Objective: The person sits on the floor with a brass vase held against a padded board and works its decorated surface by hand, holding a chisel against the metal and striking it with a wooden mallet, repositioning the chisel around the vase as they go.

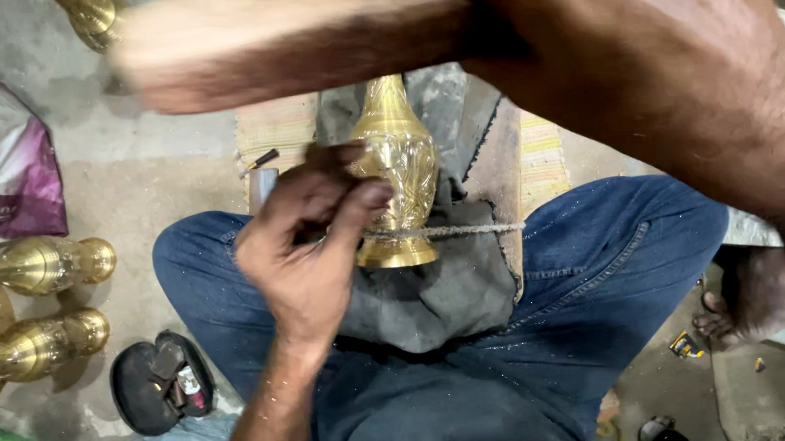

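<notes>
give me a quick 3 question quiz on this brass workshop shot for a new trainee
1. True or false: the brass vase lies on the grey cloth across the person's lap.
2. Which hand pinches against the vase? A) left hand B) right hand C) neither
3. Fill in: the blurred wooden block is raised by the ____ hand.

Key
1. True; a cord also crosses it near its base.
2. A; its fingers close at the vase's side, though what they grip is too small to tell.
3. Right; it is lifted above the vase, apart from it.
</notes>
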### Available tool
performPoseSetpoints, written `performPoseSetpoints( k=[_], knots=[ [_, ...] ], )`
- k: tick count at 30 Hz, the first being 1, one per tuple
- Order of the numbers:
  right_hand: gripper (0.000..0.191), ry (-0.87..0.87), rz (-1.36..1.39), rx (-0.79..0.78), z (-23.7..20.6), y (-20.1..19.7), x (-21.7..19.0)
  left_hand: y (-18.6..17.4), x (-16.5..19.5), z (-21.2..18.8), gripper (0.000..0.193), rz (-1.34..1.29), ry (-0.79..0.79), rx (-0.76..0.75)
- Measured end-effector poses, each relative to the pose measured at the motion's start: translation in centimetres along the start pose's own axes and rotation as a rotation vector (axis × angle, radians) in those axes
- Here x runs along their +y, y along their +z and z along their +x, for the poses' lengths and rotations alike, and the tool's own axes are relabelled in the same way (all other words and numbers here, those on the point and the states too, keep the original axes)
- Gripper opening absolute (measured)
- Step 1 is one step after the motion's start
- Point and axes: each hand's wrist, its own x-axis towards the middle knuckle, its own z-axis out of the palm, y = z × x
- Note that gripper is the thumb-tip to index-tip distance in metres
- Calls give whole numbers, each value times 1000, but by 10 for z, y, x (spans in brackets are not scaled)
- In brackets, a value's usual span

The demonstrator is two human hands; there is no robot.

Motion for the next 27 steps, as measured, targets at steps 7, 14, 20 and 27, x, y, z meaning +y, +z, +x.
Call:
performPoseSetpoints(
  k=[7,14,20,27],
  knots=[
    [31,89,102,202,-38,13,-4,-5,13,26,21,221,12,-367],
    [33,427,710,309,-69,31,-2,-3,21,24,34,191,182,-440],
    [28,231,-169,163,-72,26,-6,-2,28,25,27,185,61,-498],
    [28,337,66,151,-73,15,-8,6,36,30,26,208,38,-434]
  ],
)
